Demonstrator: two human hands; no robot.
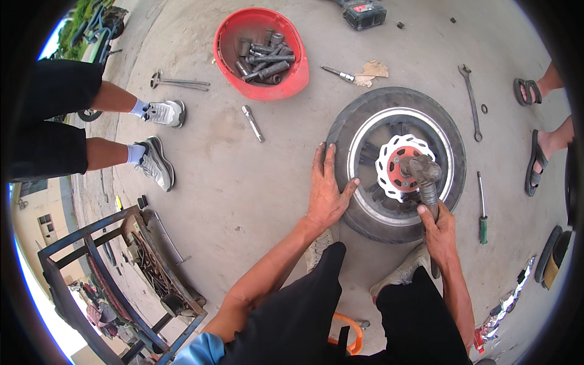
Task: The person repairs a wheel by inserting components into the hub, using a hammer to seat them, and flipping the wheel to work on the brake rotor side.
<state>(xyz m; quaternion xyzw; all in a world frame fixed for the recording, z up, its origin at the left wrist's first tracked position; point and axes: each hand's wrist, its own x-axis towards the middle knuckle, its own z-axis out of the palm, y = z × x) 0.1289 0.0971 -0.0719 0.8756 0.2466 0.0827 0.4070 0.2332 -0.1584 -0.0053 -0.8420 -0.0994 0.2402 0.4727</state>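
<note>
A motorcycle wheel [365, 222] with a black tyre and silver rim lies flat on the ground in front of me. A white brake disc [383, 164] with a wavy edge and a red centre is on its hub. My left hand [328, 194] rests on the tyre's left edge, fingers stretched and apart, thumb on the sidewall. In my right hand [439, 234] is a hammer [429, 191], its fingers closed round the handle. The rusty hammer head is over the hub and hides part of it. Whether the head touches the hub I cannot tell.
A red helmet [261, 91] holds several sockets. Around the wheel lie a socket piece [252, 123], a screwdriver [482, 210], a wrench [470, 103] and a ring [484, 109]. A metal frame [91, 243] stands left. Other people's feet [161, 161] are at both sides.
</note>
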